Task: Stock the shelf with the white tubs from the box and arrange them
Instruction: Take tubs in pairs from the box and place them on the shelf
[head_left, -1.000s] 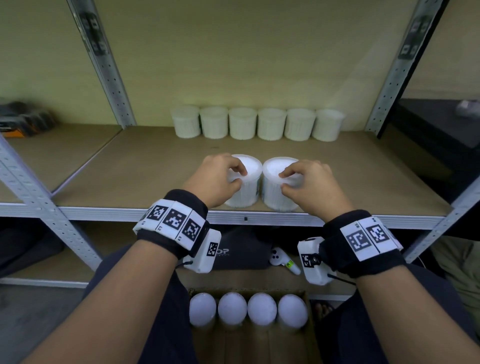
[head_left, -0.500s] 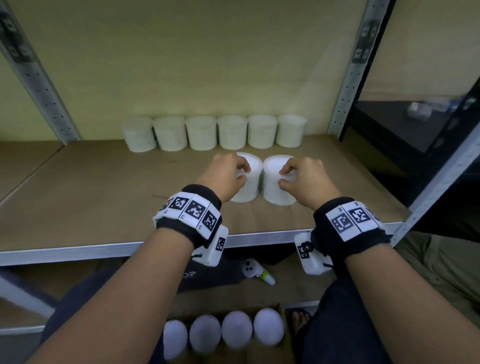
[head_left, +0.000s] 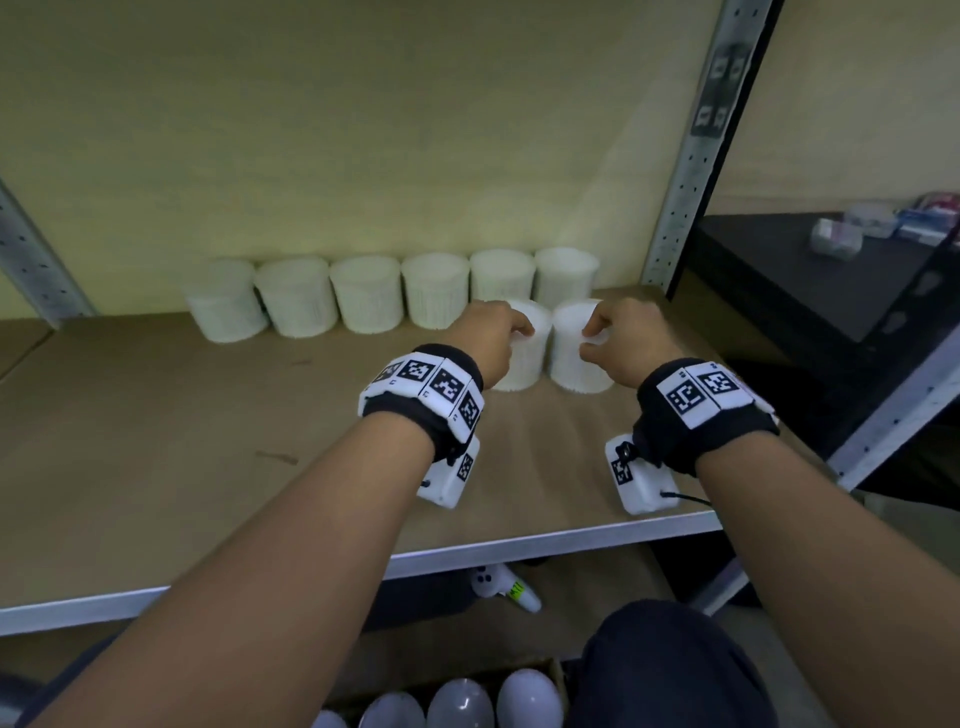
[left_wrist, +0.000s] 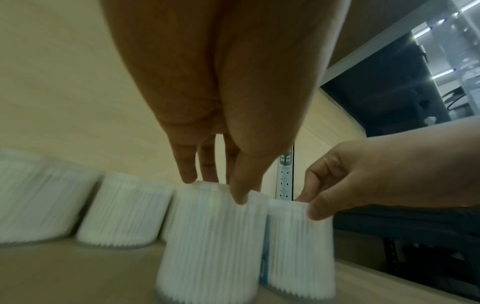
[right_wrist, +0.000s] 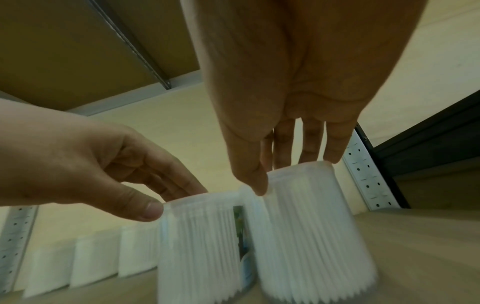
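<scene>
Two white ribbed tubs stand side by side on the wooden shelf (head_left: 156, 441), just in front of the right end of a back row of several white tubs (head_left: 366, 301). My left hand (head_left: 488, 332) grips the left tub (head_left: 527, 358) by its top rim, thumb in front and fingers behind (left_wrist: 187, 170). My right hand (head_left: 618, 332) holds the right tub (head_left: 579, 358) the same way, with its thumb (right_wrist: 257, 183) on the near rim. Both tubs look motion-blurred in the wrist views. The box (head_left: 447, 701) below holds several more white tubs.
A perforated metal upright (head_left: 691, 171) stands right behind the right tub. The shelf's metal front edge (head_left: 519, 545) runs under my wrists. A white controller (head_left: 498, 587) lies on the lower shelf. A dark table with small items (head_left: 857, 239) is at far right.
Both hands have pushed the two tubs from near the shelf's front edge back toward the right end of the back row. My head has moved closer and turned right.
</scene>
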